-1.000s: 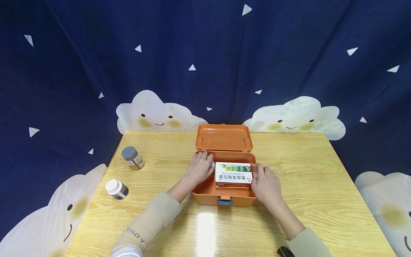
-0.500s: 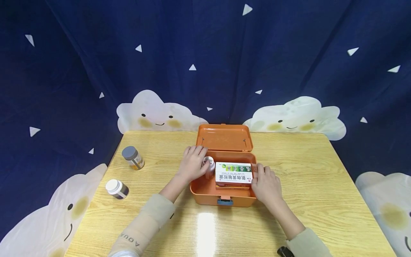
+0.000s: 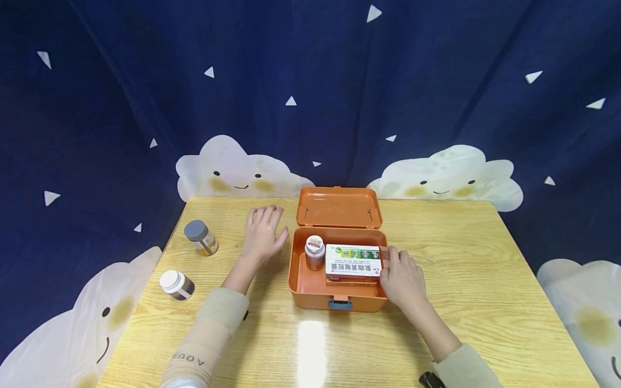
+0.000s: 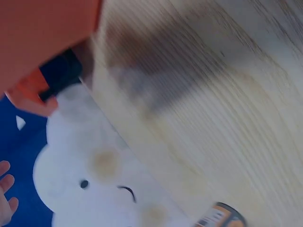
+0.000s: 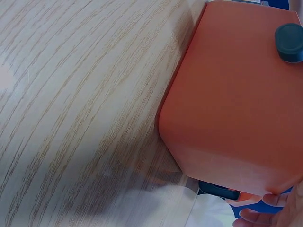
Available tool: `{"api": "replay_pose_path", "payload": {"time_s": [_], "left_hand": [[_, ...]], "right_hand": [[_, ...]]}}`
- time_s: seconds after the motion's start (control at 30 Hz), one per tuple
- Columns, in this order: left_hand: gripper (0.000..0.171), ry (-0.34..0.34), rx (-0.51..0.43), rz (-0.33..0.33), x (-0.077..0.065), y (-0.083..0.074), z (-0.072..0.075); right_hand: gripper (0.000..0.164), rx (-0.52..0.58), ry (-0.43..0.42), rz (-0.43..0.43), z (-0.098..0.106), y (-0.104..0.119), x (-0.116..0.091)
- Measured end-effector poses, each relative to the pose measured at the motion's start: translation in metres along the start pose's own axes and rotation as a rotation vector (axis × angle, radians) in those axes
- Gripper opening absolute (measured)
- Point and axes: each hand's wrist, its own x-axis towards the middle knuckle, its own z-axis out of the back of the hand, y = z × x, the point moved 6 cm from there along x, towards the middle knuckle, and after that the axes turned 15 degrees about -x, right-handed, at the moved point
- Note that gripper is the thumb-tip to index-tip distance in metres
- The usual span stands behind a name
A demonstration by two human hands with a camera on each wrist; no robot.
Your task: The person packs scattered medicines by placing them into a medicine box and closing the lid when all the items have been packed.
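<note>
In the head view, my left hand [image 3: 262, 234] hovers over the table left of the orange plastic box [image 3: 310, 300], fingers spread and holding nothing. Its fingertips [image 4: 7, 182] show at the left edge of the left wrist view. My right hand [image 3: 404, 277] holds the box's right rim, thumb toward the inside and fingers along the outer side. Inside the box, a brown pill bottle [image 3: 315, 253] with a white cap stands upright at the left. Beside it lies a white and green medicine carton [image 3: 353, 261], stacked on an orange one [image 3: 351, 281].
The box's lid [image 3: 338, 207] is swung back on the table [image 3: 466, 280]. At the left are a grey-capped bottle [image 3: 201, 238] and a white-capped dark bottle [image 3: 177, 285]. A dark blue curtain [image 3: 339, 91] with clouds hangs behind the table.
My left hand has let go of the brown pill bottle and moved left out of the box, leaving the bottle upright inside. My right hand has stayed at the right rim.
</note>
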Motion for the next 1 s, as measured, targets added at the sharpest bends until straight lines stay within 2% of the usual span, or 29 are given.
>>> {"api": "replay_pose_path", "payload": {"time_s": [0.13, 0.47, 0.6, 0.7, 1.0], "left_hand": [[0.042, -0.026, 0.011, 0.083, -0.003, 0.021, 0.006], [0.047, -0.009, 0.032, 0.333, -0.019, 0.066, 0.011], [0.052, 0.007, 0.028, 0.470, -0.026, 0.086, 0.017], [0.054, -0.012, 0.014, 0.562, -0.033, 0.100, 0.023], [0.056, -0.063, 0.005, 0.719, -0.057, 0.129, 0.036]], "right_hand": [[0.045, 0.000, 0.000, -0.002, 0.000, 0.000, 0.000], [0.045, -0.001, 0.005, -0.003, -0.001, 0.000, 0.001], [0.045, 0.000, 0.002, -0.004, -0.001, 0.000, 0.001], [0.045, 0.002, 0.001, -0.004, -0.002, 0.000, 0.001], [0.045, 0.006, -0.004, -0.001, -0.001, 0.000, 0.001]]}}
